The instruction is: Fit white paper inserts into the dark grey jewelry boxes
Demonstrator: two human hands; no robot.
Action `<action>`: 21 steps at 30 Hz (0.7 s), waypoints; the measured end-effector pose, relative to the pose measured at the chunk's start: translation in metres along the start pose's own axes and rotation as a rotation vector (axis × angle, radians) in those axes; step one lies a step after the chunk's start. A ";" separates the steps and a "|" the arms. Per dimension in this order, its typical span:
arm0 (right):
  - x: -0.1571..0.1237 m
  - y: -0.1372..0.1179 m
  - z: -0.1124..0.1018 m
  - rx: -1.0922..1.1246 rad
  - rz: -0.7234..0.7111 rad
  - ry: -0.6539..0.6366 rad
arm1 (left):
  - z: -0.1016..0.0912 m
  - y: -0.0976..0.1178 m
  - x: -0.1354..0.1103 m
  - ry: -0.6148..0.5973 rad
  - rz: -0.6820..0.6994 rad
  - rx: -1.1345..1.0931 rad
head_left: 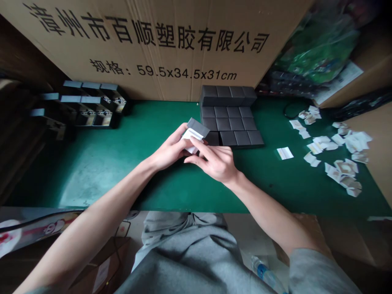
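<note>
Over the middle of the green table, my left hand (168, 152) grips a small dark grey jewelry box (197, 127), its lid raised and tilted. A white insert (193, 134) shows at the box's inner side. My right hand (218, 162) is at the near right side of the box, its index fingertip on the white insert and its thumb lower down, with the white between them. The other right fingers are curled. Fingers hide the lower part of the box. Just behind my right hand stand closed dark boxes (226, 118) in rows, one row stacked higher at the back.
Several open dark boxes (94, 107) stand at the back left. Folded white inserts (321, 143) lie scattered at the right, one insert (285, 153) apart from them. A large cardboard carton (159, 87) walls off the back. Plastic bags (321, 49) sit at the back right.
</note>
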State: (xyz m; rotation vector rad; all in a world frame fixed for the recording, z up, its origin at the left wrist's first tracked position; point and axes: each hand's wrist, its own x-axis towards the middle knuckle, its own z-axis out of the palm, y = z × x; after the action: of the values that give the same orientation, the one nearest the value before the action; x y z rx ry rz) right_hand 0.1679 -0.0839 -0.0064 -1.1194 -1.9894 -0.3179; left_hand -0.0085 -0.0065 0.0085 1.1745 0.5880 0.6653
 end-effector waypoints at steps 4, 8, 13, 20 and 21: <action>0.005 0.001 -0.005 -0.056 0.063 0.092 | 0.000 0.004 0.004 0.047 0.012 -0.050; 0.009 0.000 -0.006 -0.059 0.099 0.121 | -0.003 0.003 0.006 0.048 0.017 -0.056; 0.009 -0.004 -0.001 -0.060 0.148 0.105 | -0.004 -0.001 0.004 -0.001 0.019 -0.073; 0.006 -0.005 0.002 -0.011 0.171 0.113 | 0.000 0.000 0.002 -0.019 0.019 -0.018; 0.005 -0.005 0.002 -0.001 0.190 0.095 | 0.000 0.000 0.002 -0.014 0.023 -0.022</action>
State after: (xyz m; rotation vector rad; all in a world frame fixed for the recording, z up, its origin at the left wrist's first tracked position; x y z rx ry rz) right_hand 0.1617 -0.0825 -0.0030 -1.2601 -1.7844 -0.2672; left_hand -0.0072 -0.0055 0.0083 1.1659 0.5541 0.6811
